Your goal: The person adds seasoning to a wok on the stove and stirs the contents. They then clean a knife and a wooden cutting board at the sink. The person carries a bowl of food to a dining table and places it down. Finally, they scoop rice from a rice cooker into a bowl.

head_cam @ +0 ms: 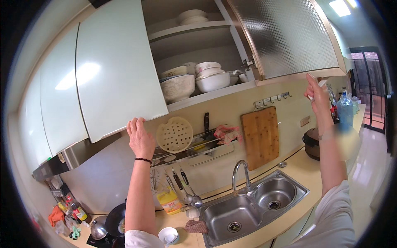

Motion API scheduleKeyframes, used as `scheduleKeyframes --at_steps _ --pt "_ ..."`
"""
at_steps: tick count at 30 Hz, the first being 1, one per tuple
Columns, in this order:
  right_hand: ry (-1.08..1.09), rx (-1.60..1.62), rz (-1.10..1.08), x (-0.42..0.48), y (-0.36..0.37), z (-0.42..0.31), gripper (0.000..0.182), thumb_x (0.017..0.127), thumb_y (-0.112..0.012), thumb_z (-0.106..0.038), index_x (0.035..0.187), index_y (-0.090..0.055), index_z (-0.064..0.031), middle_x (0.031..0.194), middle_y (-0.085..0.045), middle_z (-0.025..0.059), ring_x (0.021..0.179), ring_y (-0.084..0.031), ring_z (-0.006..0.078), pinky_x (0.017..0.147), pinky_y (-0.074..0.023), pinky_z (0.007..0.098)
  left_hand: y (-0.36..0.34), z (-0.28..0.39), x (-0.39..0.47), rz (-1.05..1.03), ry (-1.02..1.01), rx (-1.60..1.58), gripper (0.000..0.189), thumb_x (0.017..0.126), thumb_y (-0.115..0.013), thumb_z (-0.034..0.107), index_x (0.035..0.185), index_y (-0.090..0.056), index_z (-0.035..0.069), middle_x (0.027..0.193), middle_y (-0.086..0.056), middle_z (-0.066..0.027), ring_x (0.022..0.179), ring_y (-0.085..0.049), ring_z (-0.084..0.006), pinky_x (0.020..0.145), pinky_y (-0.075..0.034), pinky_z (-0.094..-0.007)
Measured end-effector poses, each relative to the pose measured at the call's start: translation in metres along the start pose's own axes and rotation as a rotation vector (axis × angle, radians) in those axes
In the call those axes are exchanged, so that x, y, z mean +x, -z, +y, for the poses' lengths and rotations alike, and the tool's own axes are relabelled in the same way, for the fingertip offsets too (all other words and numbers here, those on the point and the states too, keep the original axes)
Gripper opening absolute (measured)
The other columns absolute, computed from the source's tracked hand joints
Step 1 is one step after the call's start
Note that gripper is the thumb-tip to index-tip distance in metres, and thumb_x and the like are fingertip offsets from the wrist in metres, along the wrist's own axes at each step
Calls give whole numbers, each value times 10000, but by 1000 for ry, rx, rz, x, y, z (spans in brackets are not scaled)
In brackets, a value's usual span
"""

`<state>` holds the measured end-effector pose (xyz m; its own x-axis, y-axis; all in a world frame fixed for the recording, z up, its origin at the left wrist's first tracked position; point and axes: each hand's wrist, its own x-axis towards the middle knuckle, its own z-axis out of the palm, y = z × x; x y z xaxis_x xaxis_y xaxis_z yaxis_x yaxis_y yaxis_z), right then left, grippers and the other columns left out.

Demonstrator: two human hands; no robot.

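My left hand, a beaded bracelet on its wrist, has its fingers on the lower edge of a pale glossy cabinet door. My right hand is raised at the bottom edge of a textured-glass cabinet door, which stands open; a small white object shows at this hand, but what it is cannot be told. Between the doors, the wall cabinet shows stacked patterned bowls, white bowls on its bottom shelf and stacked dishes higher up.
Below are a double-bowl steel sink with a faucet, a wooden cutting board, a utensil rack holding a knife, and hanging ladles. A wok and bottles stand left; a rice cooker stands right.
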<state>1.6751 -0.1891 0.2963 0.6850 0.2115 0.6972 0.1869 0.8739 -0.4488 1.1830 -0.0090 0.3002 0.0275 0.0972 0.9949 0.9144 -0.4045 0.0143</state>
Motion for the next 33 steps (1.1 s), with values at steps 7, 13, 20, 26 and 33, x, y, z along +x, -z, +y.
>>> scheduleKeyframes --at_steps 7,13,20,26,33 --pt "57 19 -15 -1 11 1 476 782 -685 -306 1082 -494 11 545 -332 -67 450 -301 42 467 -345 232 -18 -5 -2 19 -6 95 507 644 -500 -95 1109 -443 97 1217 -411 -73 1221 -325 -300 883 -444 -380" --pt "-62 -56 -236 -90 27 54 272 902 -510 -286 984 -538 -28 588 -468 -37 505 -458 48 457 -400 205 -19 37 -37 62 -11 -22 542 667 -477 -97 1173 -459 97 1307 -389 -99 1187 -389 -292 865 -443 -370" --pt "-196 -374 -776 -162 -3 59 213 876 -535 -190 819 -601 3 653 -590 49 605 -551 131 569 -443 282 -13 148 -151 -392 -302 -604 118 763 -566 48 833 -645 101 789 -633 -79 707 -616 -266 600 -500 -341" --pt "-3 -414 -790 -121 -39 63 186 872 -496 -164 803 -577 -11 629 -581 71 590 -564 149 571 -455 295 4 176 -139 -616 -352 -637 84 754 -630 116 827 -654 80 744 -628 -77 678 -612 -270 577 -490 -334" --pt "81 -409 -665 -15 -126 69 208 847 -525 -194 790 -587 -3 628 -582 71 606 -577 149 568 -461 302 -16 149 -108 -433 -398 -559 100 761 -612 99 854 -643 82 778 -614 -89 685 -600 -274 573 -488 -344"
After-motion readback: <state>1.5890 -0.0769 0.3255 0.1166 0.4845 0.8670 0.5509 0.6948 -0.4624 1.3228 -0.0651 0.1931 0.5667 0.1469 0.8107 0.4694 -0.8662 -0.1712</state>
